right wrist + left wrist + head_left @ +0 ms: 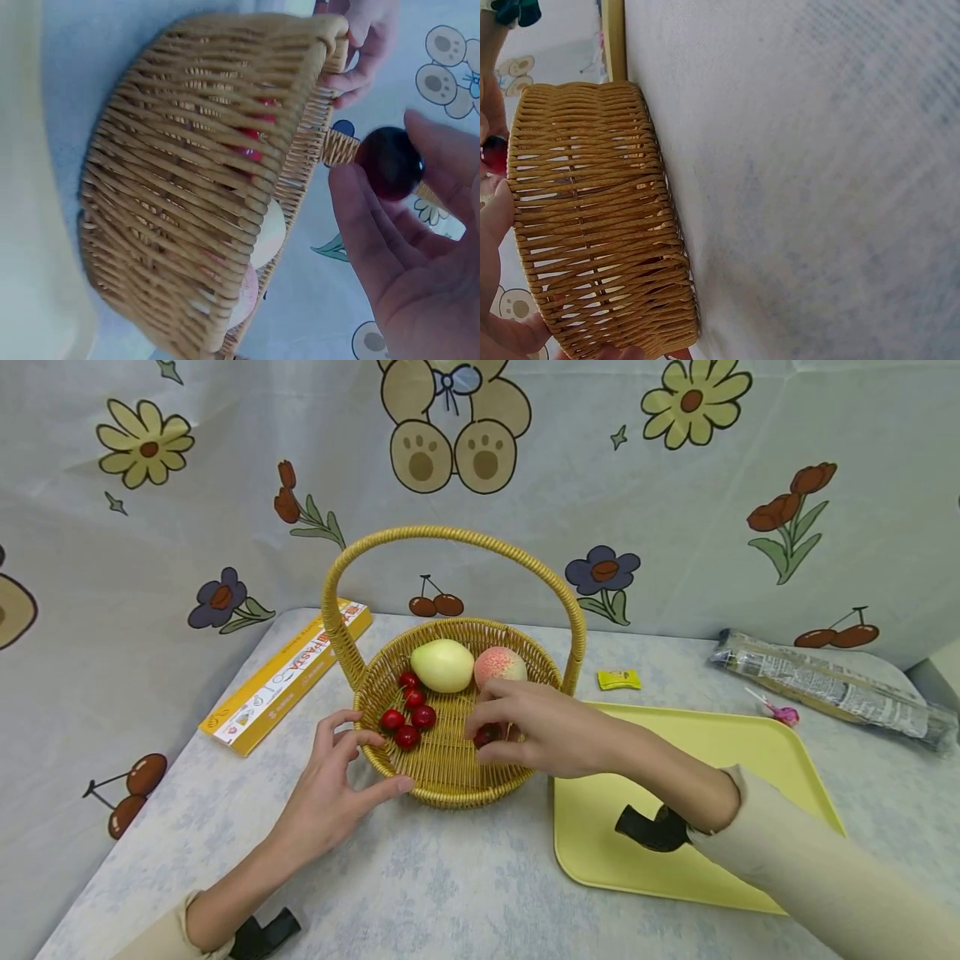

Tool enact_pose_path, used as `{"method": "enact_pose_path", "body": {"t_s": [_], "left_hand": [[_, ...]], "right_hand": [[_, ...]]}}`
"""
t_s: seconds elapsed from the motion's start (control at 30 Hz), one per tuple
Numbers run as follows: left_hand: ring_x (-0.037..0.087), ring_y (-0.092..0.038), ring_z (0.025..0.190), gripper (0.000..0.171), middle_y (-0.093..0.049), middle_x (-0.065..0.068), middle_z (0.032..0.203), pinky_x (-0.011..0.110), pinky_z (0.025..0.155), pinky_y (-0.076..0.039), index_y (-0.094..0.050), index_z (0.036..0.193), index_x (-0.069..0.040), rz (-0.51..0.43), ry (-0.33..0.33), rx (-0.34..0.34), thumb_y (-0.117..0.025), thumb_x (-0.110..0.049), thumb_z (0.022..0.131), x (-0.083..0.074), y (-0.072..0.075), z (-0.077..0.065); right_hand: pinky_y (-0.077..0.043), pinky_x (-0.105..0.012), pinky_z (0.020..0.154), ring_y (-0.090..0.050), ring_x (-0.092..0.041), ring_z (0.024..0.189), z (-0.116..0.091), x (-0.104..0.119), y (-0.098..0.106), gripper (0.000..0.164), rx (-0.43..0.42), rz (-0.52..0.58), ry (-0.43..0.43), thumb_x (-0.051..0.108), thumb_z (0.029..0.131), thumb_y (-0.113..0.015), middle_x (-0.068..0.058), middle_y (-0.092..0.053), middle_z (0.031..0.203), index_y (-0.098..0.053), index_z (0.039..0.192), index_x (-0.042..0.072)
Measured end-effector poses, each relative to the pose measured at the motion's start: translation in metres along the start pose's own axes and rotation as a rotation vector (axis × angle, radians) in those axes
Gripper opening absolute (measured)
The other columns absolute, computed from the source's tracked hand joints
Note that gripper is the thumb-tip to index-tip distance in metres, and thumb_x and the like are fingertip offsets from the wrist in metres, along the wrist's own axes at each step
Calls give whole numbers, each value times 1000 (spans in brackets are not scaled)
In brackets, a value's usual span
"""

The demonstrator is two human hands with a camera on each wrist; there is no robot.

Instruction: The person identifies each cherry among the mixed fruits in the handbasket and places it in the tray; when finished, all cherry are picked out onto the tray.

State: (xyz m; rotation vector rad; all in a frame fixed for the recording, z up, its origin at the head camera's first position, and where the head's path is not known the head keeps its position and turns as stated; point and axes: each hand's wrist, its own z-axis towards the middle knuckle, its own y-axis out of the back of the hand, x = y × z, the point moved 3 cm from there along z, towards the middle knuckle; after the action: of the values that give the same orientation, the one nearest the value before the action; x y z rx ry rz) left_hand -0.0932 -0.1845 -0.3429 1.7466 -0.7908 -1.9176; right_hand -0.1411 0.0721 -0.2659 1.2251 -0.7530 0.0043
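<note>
Reading "PASTA" in orange capitals on the long yellow-and-white box point(285, 681); showing smaller print there too, too tiny to make out. Carrying dense print on the plastic-wrapped package point(840, 685), too small to read. Bearing dark lettering on the small yellow packet point(618, 680), also illegible.

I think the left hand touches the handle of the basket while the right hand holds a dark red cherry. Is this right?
Not entirely. The left hand touches the basket's rim, not its handle; the head view shows this. The right hand does hold a dark red cherry.
</note>
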Motion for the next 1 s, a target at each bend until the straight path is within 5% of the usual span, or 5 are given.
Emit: {"method": "enact_pose_path", "body": {"t_s": [0.37,0.73,1.0], "left_hand": [[40,-47,121,55,-22,5,149,57,91,-44,-58,116,-11,5,1,-2,-79,-49,81,0,-1,0],[41,-46,122,54,-21,4,150,58,90,-44,-58,116,-11,-9,5,-1,-79,-48,82,1,-1,0],[41,-46,121,53,-22,5,149,58,93,-42,-58,115,-10,-21,-9,-8,-79,-45,82,0,-1,0]], "right_hand": [[-51,-25,70,-55,-5,84,-52,-2,2,21,-101,39,-101,4,91,-68,8,-53,105,-64,102,21],[-49,-24,63,-54,-8,83,-102,-21,0,29,-192,30,-268,3,84,-75,11,-53,96,-64,100,25],[-55,-33,76,-63,-7,87,-116,-39,-9,20,-187,51,-359,9,87,-76,10,-63,96,-67,104,16]]}}
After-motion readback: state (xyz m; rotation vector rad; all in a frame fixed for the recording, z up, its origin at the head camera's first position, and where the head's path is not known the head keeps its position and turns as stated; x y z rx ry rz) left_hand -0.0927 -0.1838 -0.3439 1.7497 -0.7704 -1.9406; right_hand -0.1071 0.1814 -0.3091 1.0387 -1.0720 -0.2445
